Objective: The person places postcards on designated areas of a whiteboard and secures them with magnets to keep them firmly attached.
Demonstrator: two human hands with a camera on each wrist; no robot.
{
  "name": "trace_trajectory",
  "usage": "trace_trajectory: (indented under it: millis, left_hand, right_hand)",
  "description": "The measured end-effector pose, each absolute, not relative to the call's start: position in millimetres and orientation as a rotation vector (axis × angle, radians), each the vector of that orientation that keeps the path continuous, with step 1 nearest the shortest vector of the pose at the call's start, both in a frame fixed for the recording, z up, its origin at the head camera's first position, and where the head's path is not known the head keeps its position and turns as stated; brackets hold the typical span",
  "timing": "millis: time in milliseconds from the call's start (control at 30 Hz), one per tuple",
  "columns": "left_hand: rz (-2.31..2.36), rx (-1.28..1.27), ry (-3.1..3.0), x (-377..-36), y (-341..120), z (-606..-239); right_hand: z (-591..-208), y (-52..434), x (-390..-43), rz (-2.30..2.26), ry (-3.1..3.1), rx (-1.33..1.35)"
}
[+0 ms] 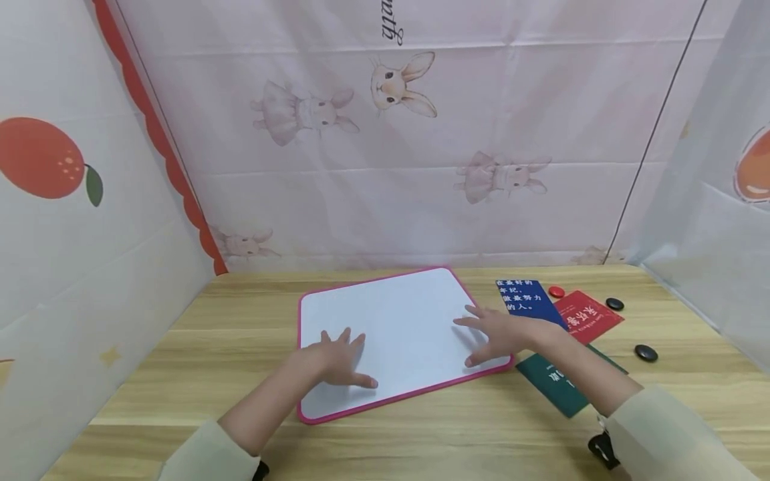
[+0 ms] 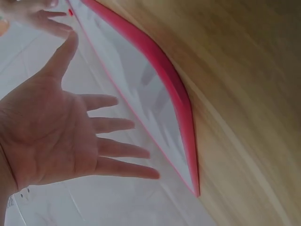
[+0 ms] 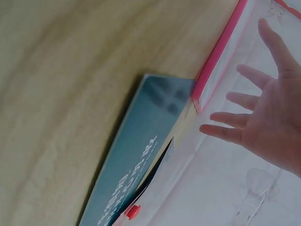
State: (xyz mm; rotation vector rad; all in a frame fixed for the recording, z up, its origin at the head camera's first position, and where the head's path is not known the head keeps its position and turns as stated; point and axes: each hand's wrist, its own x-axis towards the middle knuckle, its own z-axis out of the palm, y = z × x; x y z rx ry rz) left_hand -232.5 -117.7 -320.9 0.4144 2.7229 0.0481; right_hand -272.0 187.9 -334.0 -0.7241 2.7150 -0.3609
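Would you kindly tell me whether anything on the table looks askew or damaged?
The whiteboard lies askew, not square with the table. To its right, the blue card, red card and green card lie at mismatched angles. No damage shows.

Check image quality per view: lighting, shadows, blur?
Head: bright, fairly sharp, soft shadows on the whiteboard; left wrist: dimmer, tilted, shadowy streaks on the whiteboard, table grain soft; right wrist: also tilted, shadowy patches on the green card.

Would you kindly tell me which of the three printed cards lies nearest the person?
It is the dark green rectangular card with white lettering; the red rectangular card and the blue rectangular card both lie farther back.
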Motion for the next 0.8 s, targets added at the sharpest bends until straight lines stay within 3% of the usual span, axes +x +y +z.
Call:
trace_trajectory:
  millis: [800]
  left_hand:
    - [-0.016, 0.412, 2.65, -229.9, -118.5, -324.0]
  right_hand:
    - [-334.4, 180.8, -264.0, -0.345, 2.629, -0.61]
